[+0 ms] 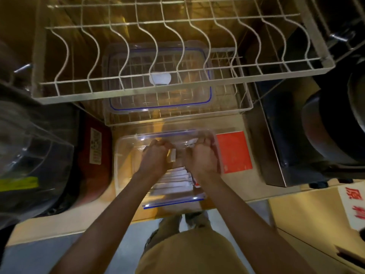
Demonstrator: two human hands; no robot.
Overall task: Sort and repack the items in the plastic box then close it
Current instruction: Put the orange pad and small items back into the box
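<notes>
Under the wire dish rack (177, 80) the counter (256, 190) carries the plastic box (126, 155) – my left hand (156, 157) clamps a white packet (173, 155), right hand (201, 157) curls around wrappers – so I'd lay each flat beside the stacked packets (173, 180).

Both hands (156, 157) (200, 158) clenched, side by side
</notes>
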